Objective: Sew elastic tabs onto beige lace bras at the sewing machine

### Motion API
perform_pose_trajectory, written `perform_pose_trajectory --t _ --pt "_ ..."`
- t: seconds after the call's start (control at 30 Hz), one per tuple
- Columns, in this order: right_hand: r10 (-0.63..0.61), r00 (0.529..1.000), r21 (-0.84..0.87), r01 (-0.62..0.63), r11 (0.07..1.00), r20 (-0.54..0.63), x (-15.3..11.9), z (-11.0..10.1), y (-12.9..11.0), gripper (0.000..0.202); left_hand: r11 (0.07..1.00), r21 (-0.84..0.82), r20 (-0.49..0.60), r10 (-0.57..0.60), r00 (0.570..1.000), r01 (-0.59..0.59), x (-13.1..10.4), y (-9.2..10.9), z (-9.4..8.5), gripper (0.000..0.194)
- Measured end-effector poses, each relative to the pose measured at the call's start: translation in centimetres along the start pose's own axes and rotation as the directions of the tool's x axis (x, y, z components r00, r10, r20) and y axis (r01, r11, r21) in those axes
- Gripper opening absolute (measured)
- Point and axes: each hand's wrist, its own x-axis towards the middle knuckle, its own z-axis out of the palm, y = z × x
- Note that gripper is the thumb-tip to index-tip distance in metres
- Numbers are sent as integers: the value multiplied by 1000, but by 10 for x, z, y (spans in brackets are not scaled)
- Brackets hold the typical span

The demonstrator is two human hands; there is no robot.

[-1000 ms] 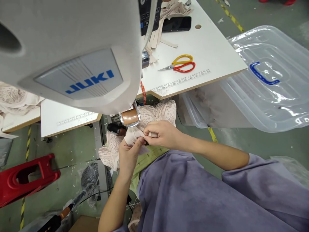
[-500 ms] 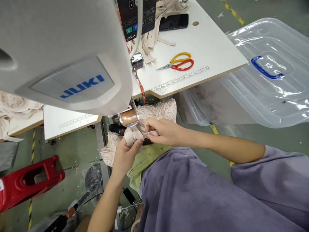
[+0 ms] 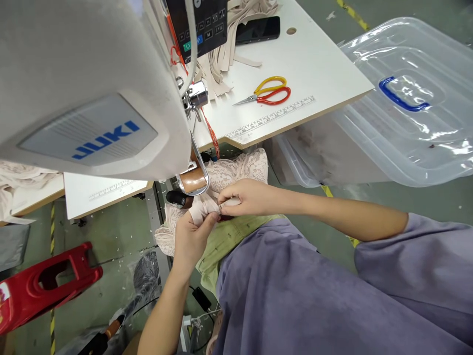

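Beige lace fabric (image 3: 246,167) hangs below the head of a white sewing machine (image 3: 107,133), over green cloth (image 3: 229,240) at my lap. My left hand (image 3: 192,236) pinches a plain beige part of the fabric between thumb and fingers, just below the machine's copper-coloured part (image 3: 192,180). Touching the same fabric from the right, my right hand (image 3: 242,198) has its thumb and fingers pressed together on a narrow beige strip. The fingertips of both hands nearly meet.
On the white table (image 3: 318,64) lie scissors (image 3: 266,92), a phone (image 3: 258,29) and beige strips (image 3: 218,61). A clear plastic lid (image 3: 410,98) is at the right. A red plastic stool (image 3: 48,281) stands at the lower left.
My right hand has moved slightly left, closer to my left hand. The machine head and table appear shifted a little left in view.
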Motion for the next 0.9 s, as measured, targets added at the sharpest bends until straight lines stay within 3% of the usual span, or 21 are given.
perform_pose_trajectory --t 0.1,0.2,0.33,0.53,0.67,0.73,0.8,0.87,0.9 --pt "91 995 173 -96 980 37 2 3 7 14 999 -10 13 -33 999 33 2 -2 -1 22" --pt "184 977 377 -211 902 109 0 7 10 21 996 -61 21 -59 998 60 5 -5 0 23" --pt "218 964 541 -266 798 152 -4 9 8 24 975 -199 8 -99 995 98 10 -12 4 24" --pt "275 961 454 -264 851 45 -4 5 -9 27 900 -428 -43 -117 992 88 12 -14 16 24" --pt "238 971 393 -225 892 16 2 1 -19 19 883 -467 -100 -114 988 55 4 -10 16 25" --pt "233 969 434 -247 866 86 6 -4 -21 19 892 -451 -149 -76 986 0 -3 -15 14 28" --pt "211 968 503 -252 826 137 12 -11 -24 21 855 -501 -274 -13 962 -131 -11 -24 15 38" --pt "184 969 560 -244 791 163 19 -22 -31 22 734 -622 -372 29 928 -272 -17 -34 20 57" --pt "172 966 572 -252 781 191 23 -27 -36 22 666 -683 -365 45 930 -300 -19 -38 24 69"
